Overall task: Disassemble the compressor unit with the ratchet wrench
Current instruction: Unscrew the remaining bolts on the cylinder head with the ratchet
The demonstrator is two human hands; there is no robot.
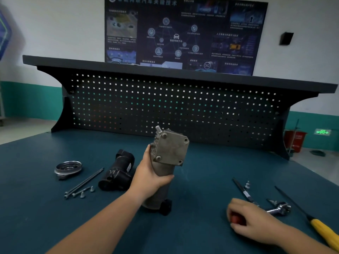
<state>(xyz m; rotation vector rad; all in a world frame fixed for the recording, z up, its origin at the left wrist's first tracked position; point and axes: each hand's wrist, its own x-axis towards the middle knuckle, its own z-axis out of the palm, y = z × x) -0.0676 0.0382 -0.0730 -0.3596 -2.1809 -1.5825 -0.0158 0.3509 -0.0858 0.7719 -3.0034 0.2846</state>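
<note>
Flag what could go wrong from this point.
1. Only the left hand steadies the tilted compressor; it may slip or tip under wrench force.
2. The right hand grips the ratchet wrench near a loose bolt, which lifting it might knock away.
3. Small bolts at the left lie loose and could roll.

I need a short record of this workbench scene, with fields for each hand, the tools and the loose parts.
left grip: hand holds compressor unit, tilted, lower end on table
right grip: hand curled round red handle of ratchet wrench
other tool: yellow-handled screwdriver, far right
loose parts: black housing, pulley disc, bolts, left of unit
</note>
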